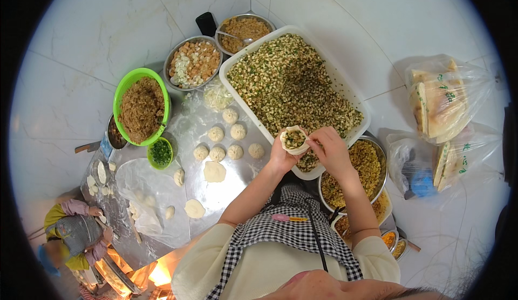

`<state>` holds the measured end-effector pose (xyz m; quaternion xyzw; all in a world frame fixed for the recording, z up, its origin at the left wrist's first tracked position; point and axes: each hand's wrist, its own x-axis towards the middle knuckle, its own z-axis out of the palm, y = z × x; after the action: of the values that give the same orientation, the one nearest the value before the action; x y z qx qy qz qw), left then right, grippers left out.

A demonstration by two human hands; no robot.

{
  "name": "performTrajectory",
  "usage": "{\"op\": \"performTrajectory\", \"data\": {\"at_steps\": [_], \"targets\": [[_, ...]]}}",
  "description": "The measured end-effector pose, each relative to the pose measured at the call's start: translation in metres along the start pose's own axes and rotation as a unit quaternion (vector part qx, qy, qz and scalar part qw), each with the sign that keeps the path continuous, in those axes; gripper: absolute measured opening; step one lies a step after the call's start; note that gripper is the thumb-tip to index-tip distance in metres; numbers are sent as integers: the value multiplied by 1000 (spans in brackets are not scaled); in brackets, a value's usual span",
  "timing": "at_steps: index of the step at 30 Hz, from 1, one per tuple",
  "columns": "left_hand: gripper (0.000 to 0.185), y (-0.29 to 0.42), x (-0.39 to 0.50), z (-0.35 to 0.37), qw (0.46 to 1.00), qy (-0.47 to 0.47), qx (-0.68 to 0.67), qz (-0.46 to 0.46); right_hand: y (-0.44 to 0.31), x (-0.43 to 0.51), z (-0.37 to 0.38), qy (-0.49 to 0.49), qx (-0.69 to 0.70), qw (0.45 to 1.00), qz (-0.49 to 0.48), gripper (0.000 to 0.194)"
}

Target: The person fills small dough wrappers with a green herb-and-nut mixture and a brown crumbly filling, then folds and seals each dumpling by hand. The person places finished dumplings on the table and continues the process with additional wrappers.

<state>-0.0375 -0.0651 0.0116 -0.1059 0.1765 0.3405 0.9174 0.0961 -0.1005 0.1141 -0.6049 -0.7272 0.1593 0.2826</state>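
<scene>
My left hand (pixel 282 154) cups a round dough wrapper (pixel 294 151) with chopped green and pale filling (pixel 294 139) in its open top. The fingers of my right hand (pixel 330 148) pinch the wrapper's edge from the right. Both hands are over the near edge of a big white plastic tub (pixel 267 129) heaped with chopped filling. To their left, several pleated buns (pixel 217 154) sit on the metal table (pixel 234 186), with a flat dough wrapper (pixel 215 171) just below them and another wrapper (pixel 195 209) farther down.
A green basket (pixel 141 72) of brown filling, a green bowl (pixel 171 148) of chopped scallions and metal bowls (pixel 221 51) stand behind and left. A metal bowl (pixel 382 170) of filling is by my right forearm. Bagged flatbreads (pixel 441 101) hang at the right. A co-worker (pixel 77 235) handles dough at lower left.
</scene>
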Motion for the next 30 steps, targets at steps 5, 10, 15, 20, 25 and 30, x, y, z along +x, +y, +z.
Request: {"op": "performTrajectory", "data": {"at_steps": [5,10,15,20,25,30], "targets": [[35,3,-3,6,997,20,64,-22,-2,5,-4,-42,-26,998,-46,12],[32,6,1,2,994,21,105,-26,-2,9,-6,-34,-18,999,-7,13],[29,8,6,-3,989,54,122,-65,-2,12,-8,-77,-55,992,-86,14],[28,9,9,-10,989,10,119,-85,-4,16,-10,-83,-55,993,-57,14],[31,14,11,-1,976,48,183,-109,-5,18,-16,-101,-68,990,-66,14],[42,24,-3,19,959,-16,280,-34,-2,16,-11,-55,-53,997,-26,14]]}}
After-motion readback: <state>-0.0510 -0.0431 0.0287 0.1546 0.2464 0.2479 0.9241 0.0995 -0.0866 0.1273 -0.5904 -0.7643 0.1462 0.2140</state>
